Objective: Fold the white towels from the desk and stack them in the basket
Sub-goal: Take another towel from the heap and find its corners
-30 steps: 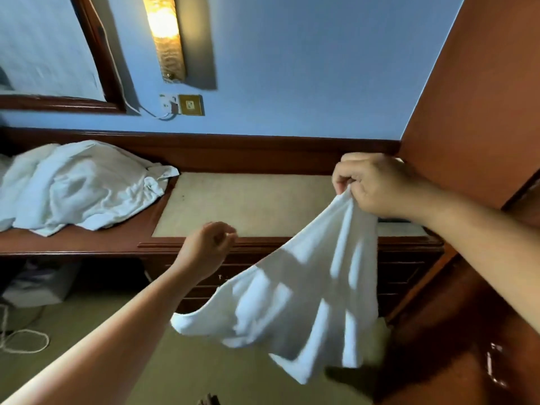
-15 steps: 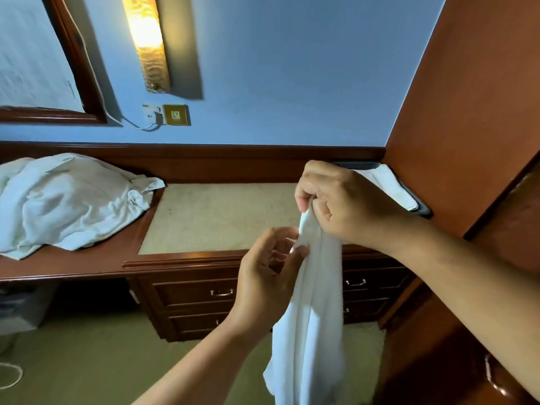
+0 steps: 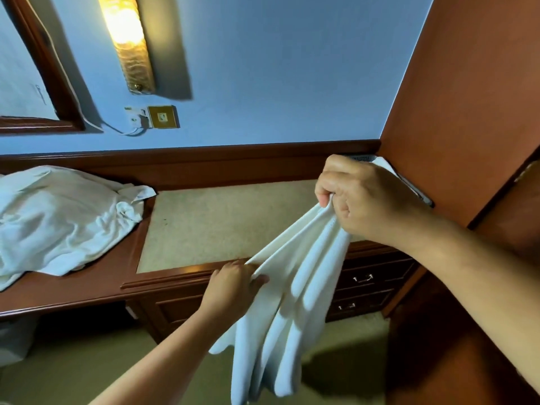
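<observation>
As the hands part: the left hand [image 3: 233, 287] has slid from the top corner down the towel [image 3: 295, 302] edge, stretching it, likely for a first fold.
Right hand [image 3: 359, 197]: fingers clenched on the upper corner.
Left hand: fingers pinch the lower edge.
Towel: aloft before the table [image 3: 222, 220].

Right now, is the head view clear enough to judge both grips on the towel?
Head view: sharp on the towel, right hand gripping its top, left hand pinching an edge; wall lamp blown out but harmless; wide-angle lens tilts the desk; dark under it.
</observation>
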Demonstrator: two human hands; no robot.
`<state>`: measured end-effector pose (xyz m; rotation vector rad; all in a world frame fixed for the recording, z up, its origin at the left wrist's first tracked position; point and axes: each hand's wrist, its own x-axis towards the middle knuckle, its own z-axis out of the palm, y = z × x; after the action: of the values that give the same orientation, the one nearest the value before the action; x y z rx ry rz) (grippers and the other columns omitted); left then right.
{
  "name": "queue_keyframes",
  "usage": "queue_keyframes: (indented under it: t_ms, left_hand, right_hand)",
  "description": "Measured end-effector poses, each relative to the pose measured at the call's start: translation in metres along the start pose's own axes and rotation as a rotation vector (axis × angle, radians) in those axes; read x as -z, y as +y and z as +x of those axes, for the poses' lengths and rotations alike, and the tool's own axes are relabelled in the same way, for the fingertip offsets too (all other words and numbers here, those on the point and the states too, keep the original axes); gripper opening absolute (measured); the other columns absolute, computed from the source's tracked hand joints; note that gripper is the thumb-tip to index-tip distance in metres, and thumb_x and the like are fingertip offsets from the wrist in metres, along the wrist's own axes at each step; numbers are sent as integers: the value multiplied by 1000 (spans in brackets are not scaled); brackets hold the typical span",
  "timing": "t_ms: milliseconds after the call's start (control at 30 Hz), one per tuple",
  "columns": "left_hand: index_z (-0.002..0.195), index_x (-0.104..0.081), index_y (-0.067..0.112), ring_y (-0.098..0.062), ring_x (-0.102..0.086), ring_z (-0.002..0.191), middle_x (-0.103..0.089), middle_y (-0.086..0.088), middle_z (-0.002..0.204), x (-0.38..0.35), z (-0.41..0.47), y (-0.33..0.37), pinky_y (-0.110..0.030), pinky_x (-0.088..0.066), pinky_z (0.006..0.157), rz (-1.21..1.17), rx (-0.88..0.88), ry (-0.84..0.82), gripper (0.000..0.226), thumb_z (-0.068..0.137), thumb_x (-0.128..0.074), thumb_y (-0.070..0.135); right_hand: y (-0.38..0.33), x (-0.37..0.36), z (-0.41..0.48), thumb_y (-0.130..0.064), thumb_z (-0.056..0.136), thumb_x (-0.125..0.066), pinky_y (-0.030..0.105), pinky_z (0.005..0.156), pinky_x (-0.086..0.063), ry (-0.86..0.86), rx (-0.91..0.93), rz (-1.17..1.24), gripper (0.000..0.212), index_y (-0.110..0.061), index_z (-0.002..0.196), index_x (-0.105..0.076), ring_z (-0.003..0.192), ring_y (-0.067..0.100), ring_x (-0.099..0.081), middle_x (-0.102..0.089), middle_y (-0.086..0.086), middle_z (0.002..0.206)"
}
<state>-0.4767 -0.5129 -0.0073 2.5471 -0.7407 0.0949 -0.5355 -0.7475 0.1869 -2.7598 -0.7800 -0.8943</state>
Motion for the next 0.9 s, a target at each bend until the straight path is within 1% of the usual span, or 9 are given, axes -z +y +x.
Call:
queue_keyframes:
  t_ms: [67, 167, 300, 400, 500, 633, 700, 767, 900]
  left_hand:
    - [110, -69, 33, -26, -65, 94, -68, 2, 100, -2, 0, -37, -34, -40, 72, 103, 31, -46, 29, 95, -55, 54]
    - [103, -76, 25, -28, -65, 85, -62, 0, 88, 12, 7, -77, -33, -44, 70, 89, 74, -31, 23, 96, -62, 41]
    - [92, -81, 15, -18, -56, 65, -58, 3, 75, 40, 8, -111, -21, -37, 55, -33, 118, 146, 11, 86, -78, 24]
    - [89, -82, 17, -15, -59, 65, -65, 3, 75, 55, 11, -115, -16, -36, 57, -86, 93, 242, 8, 82, -82, 22]
    - [90, -81, 18, -14, -62, 70, -69, 2, 79, 66, 19, -111, -18, -43, 61, -161, 69, 310, 9, 83, -81, 25]
    - [94, -80, 19, -17, -63, 70, -63, 4, 81, 76, 35, -118, -30, -49, 65, -86, 35, 328, 10, 85, -80, 23]
    - [99, -78, 18, -26, -63, 71, -59, 0, 85, 67, 39, -132, -34, -52, 66, 38, 38, 226, 12, 88, -76, 15]
    - [102, -74, 17, -34, -65, 79, -58, -5, 93, 46, 32, -148, -41, -55, 69, 170, 169, 42, 15, 91, -66, 10]
    - [106, -67, 21, -27, -66, 100, -60, -2, 107, 5, 10, -159, -36, -50, 83, 361, 416, -196, 15, 96, -56, 23]
  right_hand:
    - [5, -4, 1, -5, 76, -30, 39, 52, -45, 8, -19, -57, 33, -14, 75, -62, 60, 24, -45, -53, 1, 83]
    - [17, -19, -5, -9, 77, -29, 39, 48, -45, -123, -45, -128, 31, -15, 78, -59, 55, 30, -45, -49, 2, 83]
    - [30, -50, -28, -19, 80, -25, 43, 53, -48, -422, -74, -234, 28, -25, 85, -52, 61, 33, -52, -42, -4, 88]
    - [31, -66, -35, -29, 80, -32, 34, 54, -39, -503, -121, -170, 17, -23, 80, -48, 65, 29, -55, -43, -4, 84]
    - [44, -81, -31, -49, 83, -44, 30, 59, -29, -476, -179, -128, 26, -24, 75, -47, 66, 27, -56, -45, -5, 79]
    - [68, -95, -21, -61, 90, -51, 36, 58, -44, -340, -284, -82, 37, -27, 76, -44, 68, 32, -58, -43, -9, 74]
    - [77, -90, -16, -57, 90, -53, 38, 53, -47, -158, -311, -48, 39, -22, 74, -45, 61, 33, -55, -45, -4, 68]
    - [83, -81, -11, -46, 90, -64, 36, 53, -45, -35, -336, -7, 36, -17, 75, -49, 60, 30, -52, -47, -1, 67]
    - [116, -60, -16, -28, 90, -73, 34, 57, -35, 55, -453, 37, 31, -13, 77, -49, 65, 27, -46, -45, -1, 67]
